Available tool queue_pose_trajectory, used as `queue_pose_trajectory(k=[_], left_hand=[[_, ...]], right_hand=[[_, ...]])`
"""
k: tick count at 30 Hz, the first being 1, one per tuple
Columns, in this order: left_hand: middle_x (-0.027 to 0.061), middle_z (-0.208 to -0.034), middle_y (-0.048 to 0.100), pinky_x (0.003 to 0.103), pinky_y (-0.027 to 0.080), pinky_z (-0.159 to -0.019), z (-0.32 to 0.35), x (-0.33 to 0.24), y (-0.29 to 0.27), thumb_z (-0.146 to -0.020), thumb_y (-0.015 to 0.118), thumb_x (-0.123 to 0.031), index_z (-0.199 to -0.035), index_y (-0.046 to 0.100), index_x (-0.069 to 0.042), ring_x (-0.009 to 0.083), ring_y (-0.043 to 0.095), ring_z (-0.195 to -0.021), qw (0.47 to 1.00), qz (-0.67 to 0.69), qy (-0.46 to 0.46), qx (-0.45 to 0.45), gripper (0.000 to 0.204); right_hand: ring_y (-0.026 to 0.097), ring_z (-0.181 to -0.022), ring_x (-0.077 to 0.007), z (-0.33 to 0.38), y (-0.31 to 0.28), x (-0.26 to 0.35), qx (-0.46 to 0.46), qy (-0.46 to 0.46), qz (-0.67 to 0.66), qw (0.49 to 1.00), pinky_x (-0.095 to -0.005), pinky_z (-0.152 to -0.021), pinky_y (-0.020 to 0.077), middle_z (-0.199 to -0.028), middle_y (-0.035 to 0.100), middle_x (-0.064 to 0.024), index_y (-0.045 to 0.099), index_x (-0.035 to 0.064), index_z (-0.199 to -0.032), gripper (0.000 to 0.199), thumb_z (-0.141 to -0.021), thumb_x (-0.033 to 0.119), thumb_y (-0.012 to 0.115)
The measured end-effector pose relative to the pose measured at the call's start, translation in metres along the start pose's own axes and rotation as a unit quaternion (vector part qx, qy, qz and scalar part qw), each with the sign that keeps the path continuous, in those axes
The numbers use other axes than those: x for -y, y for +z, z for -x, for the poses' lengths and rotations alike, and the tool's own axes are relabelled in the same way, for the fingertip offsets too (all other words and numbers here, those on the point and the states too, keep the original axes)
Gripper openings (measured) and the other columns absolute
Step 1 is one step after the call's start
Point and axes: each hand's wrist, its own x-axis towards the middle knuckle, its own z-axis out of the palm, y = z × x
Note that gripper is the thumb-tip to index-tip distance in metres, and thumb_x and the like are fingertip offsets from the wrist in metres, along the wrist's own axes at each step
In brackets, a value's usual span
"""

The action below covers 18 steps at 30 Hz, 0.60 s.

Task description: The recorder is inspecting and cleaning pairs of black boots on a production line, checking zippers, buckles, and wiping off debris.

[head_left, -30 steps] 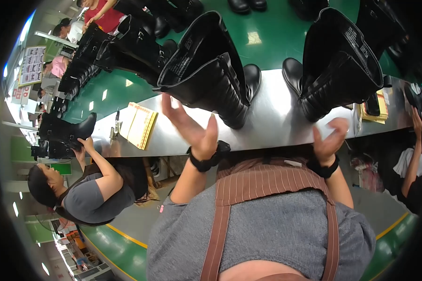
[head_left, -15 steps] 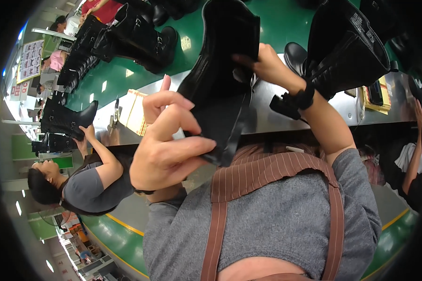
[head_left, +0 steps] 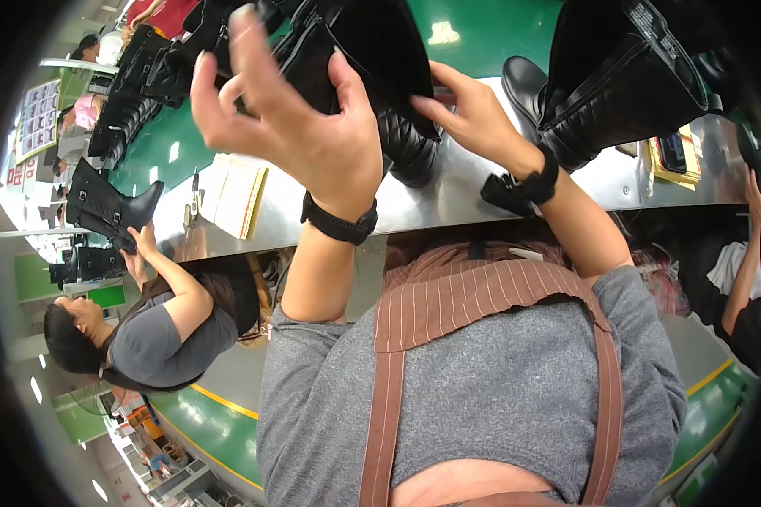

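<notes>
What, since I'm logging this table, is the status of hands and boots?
Left hand open, partly covering left boot. Right hand at that boot's edge, grip unclear. Right boot standing on metal table.

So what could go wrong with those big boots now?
The left boot might tip if bumped: it's tall, and the left hand has its fingers spread, with the right hand at the boot's edge. If it fell sideways, it could knock the right boot beside it. Also, the black piece by the right wristband might snag on a boot.
</notes>
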Motion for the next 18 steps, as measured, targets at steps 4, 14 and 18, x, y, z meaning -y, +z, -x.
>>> queue_pose_trajectory(k=[4, 14, 18], left_hand=[[0.0202, -0.146, 0.014, 0.048, 0.023, -0.111, 0.045, 0.006, 0.01, -0.066, 0.085, -0.013, -0.148, 0.002, 0.0, 0.0323, 0.023, -0.134, 0.967, 0.229, -0.107, -0.036, 0.117], [0.016, -0.125, 0.055, 0.033, 0.042, -0.098, 0.177, -0.004, 0.022, -0.069, 0.082, -0.006, -0.134, 0.035, 0.001, 0.0214, 0.055, -0.113, 0.73, 0.451, -0.421, 0.294, 0.081], [0.0096, -0.099, 0.068, 0.03, 0.05, -0.083, 0.188, -0.004, 0.032, -0.072, 0.079, -0.007, -0.111, 0.057, 0.0, 0.0171, 0.065, -0.093, 0.705, 0.446, -0.463, 0.301, 0.046]], right_hand=[[0.061, -0.09, -0.0094, 0.036, -0.01, -0.02, 0.0, 0.156, -0.052, 0.986, -0.0265, -0.071, 0.053, -0.095, 0.064, -0.0027, 0.059, 0.0028, -0.113, 0.028, -0.088, 0.012, 0.066], [0.055, -0.058, -0.0073, 0.032, -0.007, -0.056, 0.243, 0.291, -0.071, 0.923, -0.0225, -0.053, 0.0461, -0.069, 0.06, -0.0012, 0.06, 0.0023, -0.085, 0.027, -0.095, 0.027, 0.059], [0.049, -0.054, -0.0048, 0.03, -0.008, -0.051, 0.282, 0.296, -0.123, 0.904, -0.02, -0.049, 0.0389, -0.066, 0.059, 0.0001, 0.061, 0.0047, -0.077, 0.035, -0.098, 0.032, 0.053]])
